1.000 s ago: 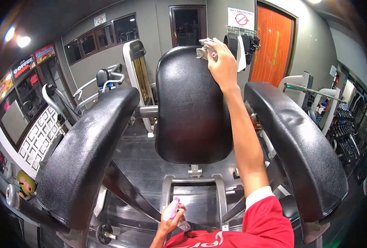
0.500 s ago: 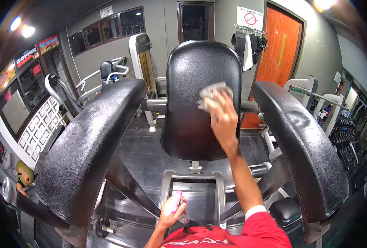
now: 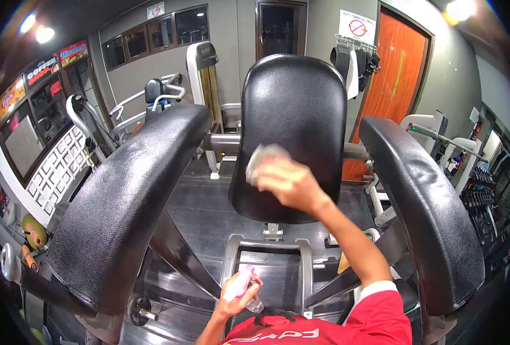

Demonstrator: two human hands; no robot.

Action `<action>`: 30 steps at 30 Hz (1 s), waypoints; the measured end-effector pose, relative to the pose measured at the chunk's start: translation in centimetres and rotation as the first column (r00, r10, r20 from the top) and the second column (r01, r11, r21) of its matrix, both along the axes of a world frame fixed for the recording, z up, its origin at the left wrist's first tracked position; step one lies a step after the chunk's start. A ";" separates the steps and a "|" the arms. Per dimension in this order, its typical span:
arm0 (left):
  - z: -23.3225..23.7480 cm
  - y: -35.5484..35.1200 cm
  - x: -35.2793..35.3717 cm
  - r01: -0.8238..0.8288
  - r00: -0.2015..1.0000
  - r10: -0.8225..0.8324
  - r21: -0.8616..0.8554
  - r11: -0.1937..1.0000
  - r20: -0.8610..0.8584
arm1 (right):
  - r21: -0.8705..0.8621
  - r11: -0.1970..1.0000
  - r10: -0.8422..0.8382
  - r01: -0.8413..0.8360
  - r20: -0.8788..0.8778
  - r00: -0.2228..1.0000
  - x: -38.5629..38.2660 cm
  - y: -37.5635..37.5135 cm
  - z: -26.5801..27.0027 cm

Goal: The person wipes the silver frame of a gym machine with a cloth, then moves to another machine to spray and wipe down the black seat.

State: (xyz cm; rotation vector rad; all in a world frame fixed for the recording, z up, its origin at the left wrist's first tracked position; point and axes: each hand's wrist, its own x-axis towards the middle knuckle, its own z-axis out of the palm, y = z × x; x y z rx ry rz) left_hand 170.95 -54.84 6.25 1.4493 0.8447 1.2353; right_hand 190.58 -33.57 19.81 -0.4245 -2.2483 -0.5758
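Note:
My right hand (image 3: 289, 181) is closed on a greyish cloth (image 3: 262, 160), pressed to the lower left part of a black padded backrest (image 3: 295, 109). Motion blurs the cloth and fingers a little. Low in the view, near my red shirt, my left hand (image 3: 235, 293) is wrapped round a small spray bottle (image 3: 256, 306) with a pink and white top. The bottle's clear lower end shows below the fingers. Long black arm pads flank the backrest: a left pad (image 3: 134, 201) and a right pad (image 3: 424, 207), both apart from my hands.
A grey metal frame (image 3: 230, 267) stands below the backrest. Behind are a weight machine (image 3: 203, 86), a wooden door (image 3: 394, 75) and a no-smoking sign (image 3: 358, 27). Dumbbell racks (image 3: 478, 187) line the right side. A weight plate (image 3: 140, 311) is at lower left.
My right hand has moved the cloth down and left across the backrest, from its right middle to its lower left. My left hand still holds the spray bottle. The view has shifted slightly.

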 end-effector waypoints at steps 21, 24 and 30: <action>0.0 -0.5 0.9 -0.003 1.000 0.003 -0.003 1.000 0.001 | 0.152 0.988 0.018 -0.031 0.082 0.996 -4.2 1.4 -0.1; 0.1 -0.3 1.1 0.020 1.000 -0.020 -0.019 1.000 0.018 | 0.264 0.964 -0.018 -0.017 0.128 0.992 -3.7 1.3 0.8; -0.3 -0.3 1.1 -0.057 0.998 0.057 0.038 0.998 -0.003 | 0.409 0.887 -0.129 0.213 -0.224 0.966 -3.2 6.3 12.1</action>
